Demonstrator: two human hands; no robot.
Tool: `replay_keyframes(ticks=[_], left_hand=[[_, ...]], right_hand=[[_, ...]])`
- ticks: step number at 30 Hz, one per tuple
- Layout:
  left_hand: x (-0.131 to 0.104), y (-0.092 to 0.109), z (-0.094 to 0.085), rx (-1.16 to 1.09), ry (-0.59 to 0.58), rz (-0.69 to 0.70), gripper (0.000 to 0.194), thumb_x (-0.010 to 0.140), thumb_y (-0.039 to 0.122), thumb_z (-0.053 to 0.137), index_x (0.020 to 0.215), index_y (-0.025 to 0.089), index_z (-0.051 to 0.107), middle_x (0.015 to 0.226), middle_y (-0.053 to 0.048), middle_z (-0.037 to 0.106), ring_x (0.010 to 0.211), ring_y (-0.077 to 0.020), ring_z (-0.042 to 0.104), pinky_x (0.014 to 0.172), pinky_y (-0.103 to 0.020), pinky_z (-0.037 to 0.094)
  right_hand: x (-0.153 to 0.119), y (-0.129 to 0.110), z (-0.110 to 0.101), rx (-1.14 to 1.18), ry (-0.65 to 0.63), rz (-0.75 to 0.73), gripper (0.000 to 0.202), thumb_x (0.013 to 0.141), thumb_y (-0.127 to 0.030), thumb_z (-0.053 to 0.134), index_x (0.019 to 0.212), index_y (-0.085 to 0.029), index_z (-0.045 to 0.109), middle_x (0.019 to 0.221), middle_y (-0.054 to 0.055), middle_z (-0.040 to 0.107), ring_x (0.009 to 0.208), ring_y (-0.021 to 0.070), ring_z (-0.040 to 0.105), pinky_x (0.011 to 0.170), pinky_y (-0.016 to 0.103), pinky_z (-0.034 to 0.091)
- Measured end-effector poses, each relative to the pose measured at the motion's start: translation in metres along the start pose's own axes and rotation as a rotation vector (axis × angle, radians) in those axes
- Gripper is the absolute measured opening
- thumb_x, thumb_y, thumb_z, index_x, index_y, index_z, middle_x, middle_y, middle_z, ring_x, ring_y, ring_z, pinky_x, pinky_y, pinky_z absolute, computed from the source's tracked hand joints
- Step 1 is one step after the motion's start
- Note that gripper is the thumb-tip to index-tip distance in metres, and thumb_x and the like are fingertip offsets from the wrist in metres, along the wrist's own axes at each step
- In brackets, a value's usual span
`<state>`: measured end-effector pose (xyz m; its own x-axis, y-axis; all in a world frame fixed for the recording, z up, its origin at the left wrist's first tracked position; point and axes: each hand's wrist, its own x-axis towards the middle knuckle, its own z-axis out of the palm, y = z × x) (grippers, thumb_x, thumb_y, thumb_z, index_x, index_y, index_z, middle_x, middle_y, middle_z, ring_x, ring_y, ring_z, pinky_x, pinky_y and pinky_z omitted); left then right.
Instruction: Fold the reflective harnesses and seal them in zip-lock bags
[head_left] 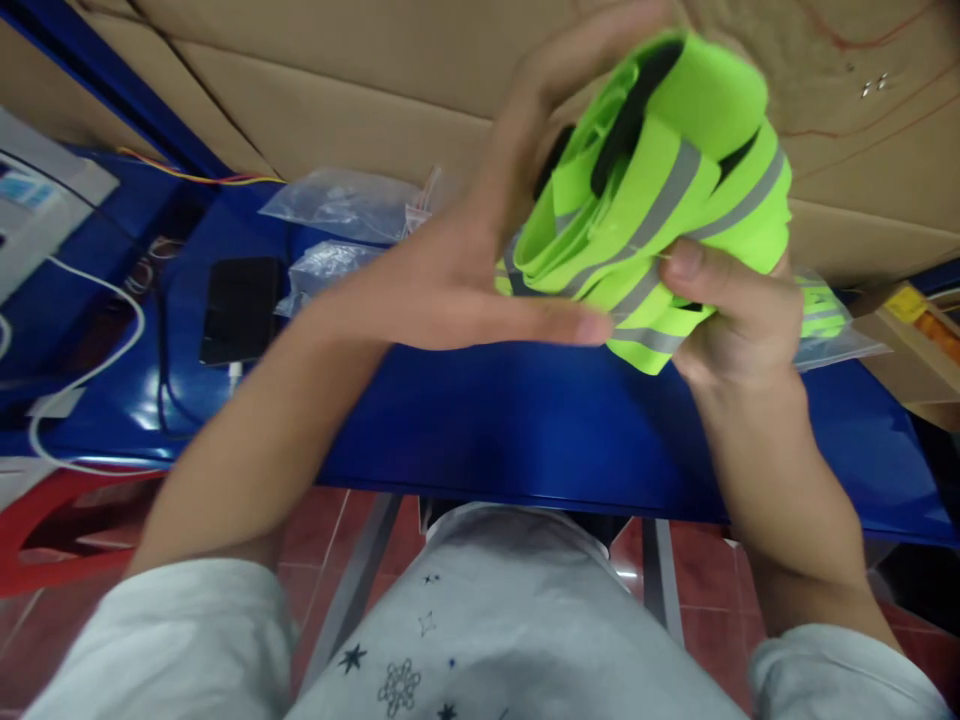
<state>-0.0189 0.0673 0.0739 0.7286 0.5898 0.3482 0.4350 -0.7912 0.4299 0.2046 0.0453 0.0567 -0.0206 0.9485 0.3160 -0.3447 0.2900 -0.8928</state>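
Observation:
A folded bundle of neon yellow-green reflective straps point(667, 200) with grey stripes and some black parts is held up above the blue table. My right hand point(739, 310) grips its lower right side, thumb pressed across the front, the other fingers hidden behind. From the left, my left hand point(487, 240) cups the bundle, its thumb along the lower edge and its fingers curving round the upper back, slightly blurred. Behind my right wrist lies a clear plastic bag point(832, 320) with similar neon-green material in it.
The blue table point(525, 420) backs onto brown cardboard point(337, 90). On its left are clear plastic bags point(337, 205), a black phone point(241, 310) with a white cable plugged in, and a white device point(45, 200). A cardboard box point(915, 350) stands right; a red stool point(67, 520) is below left.

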Motion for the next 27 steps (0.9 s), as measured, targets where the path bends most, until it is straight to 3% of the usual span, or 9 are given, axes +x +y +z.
replay_keyframes(ticks=[1, 2, 5, 9, 13, 18, 22, 25, 27], left_hand=[[-0.012, -0.010, -0.004, -0.179, 0.062, -0.038, 0.100, 0.094, 0.068, 0.041, 0.171, 0.021, -0.003, 0.177, -0.015, 0.016, 0.161, -0.0425, 0.027, 0.109, -0.055, 0.047], [-0.026, -0.023, -0.008, -0.265, -0.015, -0.091, 0.110, 0.090, 0.069, 0.057, 0.172, 0.022, 0.002, 0.176, -0.016, 0.023, 0.160, -0.0385, 0.035, 0.118, -0.055, 0.044], [-0.071, -0.076, -0.011, 0.070, -0.178, -0.386, 0.101, 0.080, 0.081, 0.065, 0.161, 0.024, 0.045, 0.163, -0.013, 0.052, 0.149, -0.0349, 0.052, 0.125, -0.059, 0.038], [-0.102, -0.132, 0.004, 0.270, -0.333, -0.534, 0.139, 0.065, 0.102, 0.053, 0.164, 0.007, 0.035, 0.171, -0.024, 0.037, 0.151, -0.0420, 0.041, 0.124, -0.070, 0.027], [-0.098, -0.149, 0.021, 0.238, -0.278, -0.538, 0.140, 0.066, 0.108, 0.042, 0.167, 0.011, 0.031, 0.165, -0.013, 0.050, 0.140, -0.0366, 0.045, 0.123, -0.064, 0.028], [-0.103, -0.134, 0.013, 0.319, -0.163, -0.523, 0.118, 0.070, 0.104, 0.047, 0.160, 0.027, 0.050, 0.142, -0.004, 0.066, 0.125, -0.0390, 0.046, 0.117, -0.069, 0.023], [-0.118, -0.083, 0.005, 0.395, 0.000, -0.452, 0.098, 0.082, 0.094, 0.046, 0.165, 0.041, 0.039, 0.151, 0.001, 0.060, 0.134, -0.0397, 0.044, 0.125, -0.068, 0.016], [-0.114, -0.036, 0.023, 0.404, 0.089, -0.395, 0.095, 0.088, 0.082, 0.053, 0.170, 0.040, 0.027, 0.160, -0.002, 0.053, 0.140, -0.0416, 0.047, 0.128, -0.065, 0.019], [-0.103, -0.012, 0.046, 0.427, 0.050, -0.326, 0.097, 0.090, 0.069, 0.063, 0.171, 0.034, 0.023, 0.157, -0.008, 0.056, 0.141, -0.0435, 0.049, 0.124, -0.065, 0.028]], right_hand=[[-0.005, -0.001, -0.011, -0.033, 0.033, 0.015, 0.038, 0.057, -0.024, 0.097, 0.091, -0.023, 0.079, 0.089, 0.000, 0.080, 0.087, 0.0279, 0.080, 0.090, 0.049, 0.068], [-0.009, 0.000, -0.025, -0.075, 0.067, 0.020, 0.039, 0.057, -0.026, 0.098, 0.092, -0.024, 0.081, 0.090, 0.001, 0.080, 0.085, 0.0272, 0.079, 0.089, 0.048, 0.068], [-0.023, 0.011, -0.067, -0.198, 0.190, 0.043, 0.040, 0.060, -0.025, 0.098, 0.097, -0.023, 0.081, 0.097, 0.003, 0.082, 0.094, 0.0276, 0.079, 0.092, 0.047, 0.067], [-0.038, 0.046, -0.094, -0.186, 0.240, 0.215, 0.048, 0.058, -0.028, 0.100, 0.102, -0.024, 0.080, 0.106, 0.002, 0.082, 0.100, 0.0272, 0.079, 0.098, 0.047, 0.066], [-0.048, 0.069, -0.093, -0.212, 0.203, 0.377, 0.050, 0.060, -0.030, 0.099, 0.105, -0.024, 0.080, 0.110, 0.003, 0.082, 0.103, 0.0284, 0.078, 0.098, 0.046, 0.065], [-0.057, 0.063, -0.092, -0.275, 0.154, 0.437, 0.050, 0.061, -0.035, 0.099, 0.106, -0.024, 0.078, 0.106, 0.004, 0.082, 0.100, 0.0306, 0.078, 0.093, 0.048, 0.065], [-0.059, 0.055, -0.089, -0.173, 0.151, 0.492, 0.056, 0.062, -0.037, 0.098, 0.112, -0.025, 0.078, 0.115, 0.005, 0.082, 0.109, 0.0334, 0.077, 0.095, 0.049, 0.065], [-0.061, 0.054, -0.080, -0.099, 0.109, 0.586, 0.055, 0.065, -0.041, 0.097, 0.113, -0.024, 0.077, 0.116, 0.007, 0.081, 0.109, 0.0354, 0.078, 0.094, 0.051, 0.066], [-0.064, 0.055, -0.074, -0.063, 0.082, 0.623, 0.053, 0.065, -0.043, 0.096, 0.112, -0.024, 0.077, 0.114, 0.007, 0.082, 0.106, 0.0343, 0.078, 0.094, 0.051, 0.066]])
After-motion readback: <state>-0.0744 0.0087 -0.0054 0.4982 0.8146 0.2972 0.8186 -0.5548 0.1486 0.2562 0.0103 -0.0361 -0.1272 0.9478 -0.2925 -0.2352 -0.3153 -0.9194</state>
